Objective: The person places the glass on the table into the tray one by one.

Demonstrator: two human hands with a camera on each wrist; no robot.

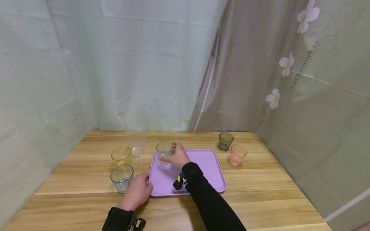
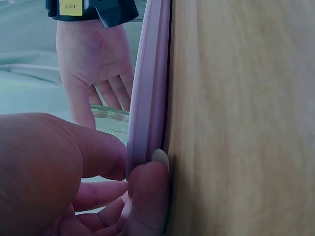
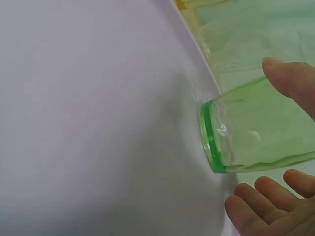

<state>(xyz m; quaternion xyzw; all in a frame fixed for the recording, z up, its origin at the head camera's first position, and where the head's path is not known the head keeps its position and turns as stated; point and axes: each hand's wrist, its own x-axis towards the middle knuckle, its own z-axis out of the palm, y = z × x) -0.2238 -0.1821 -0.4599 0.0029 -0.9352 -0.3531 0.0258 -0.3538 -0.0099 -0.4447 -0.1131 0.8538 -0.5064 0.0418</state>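
Observation:
A pale green glass (image 1: 164, 148) stands upright at the far left corner of the lilac tray (image 1: 202, 166). My right hand (image 1: 178, 156) is around the glass, thumb on one side and fingers on the other. In the right wrist view, its fingers are straight and a gap shows between them and the green glass (image 3: 261, 128); whether the thumb touches is unclear. My left hand (image 1: 138, 189) pinches the tray's near left edge. Up close in the left wrist view, thumb and finger hold the tray rim (image 2: 147, 98).
Left of the tray stand a blue-tinted glass (image 1: 122, 178), a yellow glass (image 1: 121, 155) and a clear glass (image 1: 137, 146). To its right are a dark grey glass (image 1: 225, 141) and a pink-orange glass (image 1: 238, 155). A curtain (image 1: 159, 80) hangs behind the wooden table (image 1: 260, 199).

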